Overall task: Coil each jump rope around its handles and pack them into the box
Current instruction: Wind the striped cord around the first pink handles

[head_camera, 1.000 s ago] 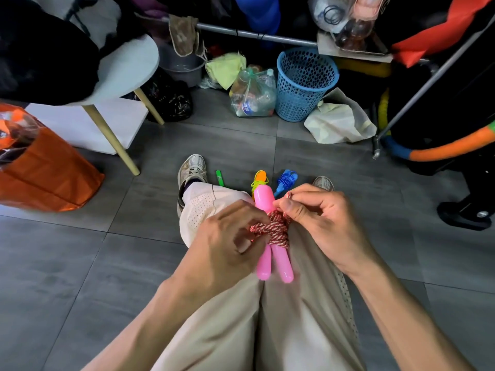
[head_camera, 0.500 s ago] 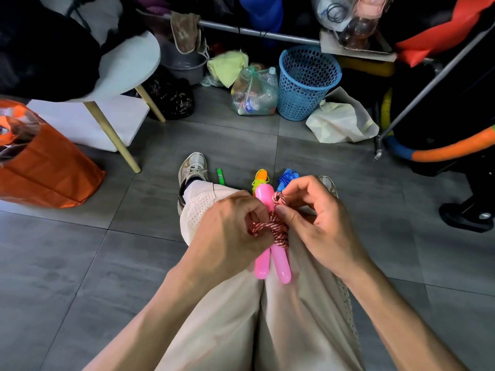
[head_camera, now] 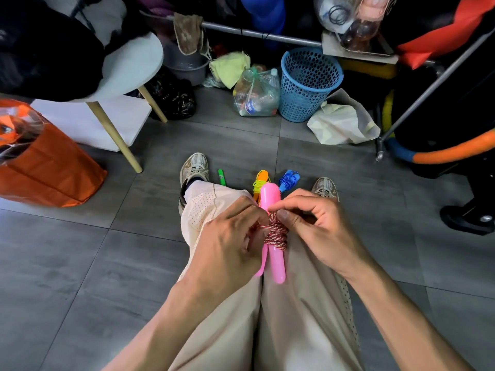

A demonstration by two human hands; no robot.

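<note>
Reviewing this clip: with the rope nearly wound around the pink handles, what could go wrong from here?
1. The red-and-white rope sits bunched in one band on the pink handles; if the right hand lets go of the end it pinches, the coil may unwind.
2. The left hand steadies both handles over the knees; a slip could drop them to the floor.
3. No box is in view, so packing means carrying the bundle.

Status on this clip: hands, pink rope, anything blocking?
Left hand grips pink handles. Right hand pinches red-white rope coiled round them. No box in view. Nothing blocking.
</note>
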